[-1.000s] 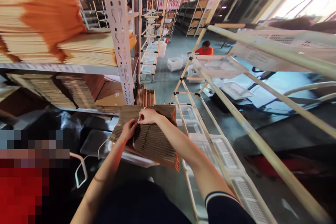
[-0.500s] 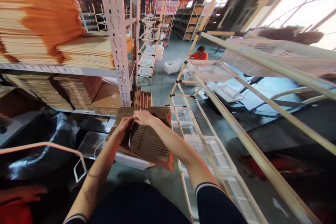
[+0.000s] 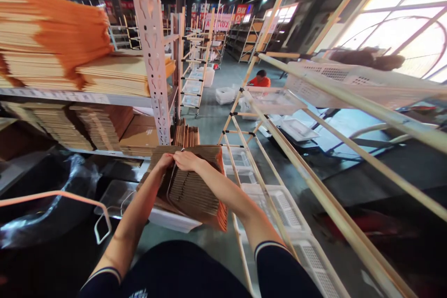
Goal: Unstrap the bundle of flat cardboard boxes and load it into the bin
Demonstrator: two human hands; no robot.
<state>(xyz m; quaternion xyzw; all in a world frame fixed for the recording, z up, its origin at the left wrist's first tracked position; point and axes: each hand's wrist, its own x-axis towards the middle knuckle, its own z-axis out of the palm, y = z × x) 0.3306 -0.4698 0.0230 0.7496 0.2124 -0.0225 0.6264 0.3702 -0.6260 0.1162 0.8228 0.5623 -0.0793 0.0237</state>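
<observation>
A bundle of flat corrugated cardboard sheets point(image 3: 195, 191) lies in front of me, bound by a thin strap point(image 3: 171, 186) that loops over its top. My left hand point(image 3: 164, 162) and my right hand point(image 3: 185, 160) meet at the bundle's far top edge. Both have their fingers pinched together where the strap crosses that edge. The bundle rests on a white plastic tray point(image 3: 174, 220). More cardboard sheets point(image 3: 186, 134) stand on edge just behind the bundle.
A metal shelf rack point(image 3: 153, 65) on the left holds tall stacks of cardboard. A tube-frame rack point(image 3: 279, 139) with white crates runs along the right. A person in orange point(image 3: 260, 80) crouches far down the aisle among white bins. A white cart handle point(image 3: 101, 223) sits lower left.
The view has tilted up and pulled back a little. My hands stay at the bundle's top edge, pinching the strap. A blurred red shape at lower left has gone from view.
</observation>
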